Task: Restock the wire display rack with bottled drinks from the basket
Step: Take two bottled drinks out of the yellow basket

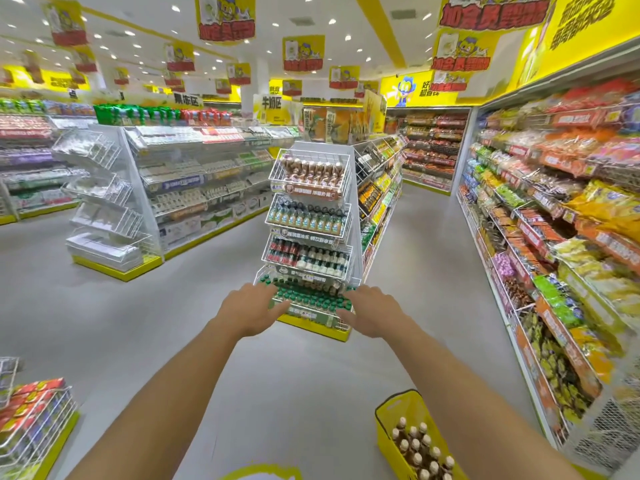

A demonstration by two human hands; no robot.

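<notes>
A white wire display rack (356, 216) stands at the end of the middle aisle, with several tiers of bottled drinks. Its lowest tier holds green-capped bottles (311, 299). My left hand (251, 308) and my right hand (372, 311) are both stretched forward at that lowest tier, fingers spread, holding nothing. A yellow basket (389, 433) sits on the floor at the lower right, by my right forearm. It holds several brown bottles with pale caps (420, 448).
A long snack shelf (561, 237) lines the right wall. White shelving with boxed goods (194, 188) and wire racks (104, 216) stands at the left. Another wire rack with red packs (31, 431) is at the lower left. Grey floor lies between.
</notes>
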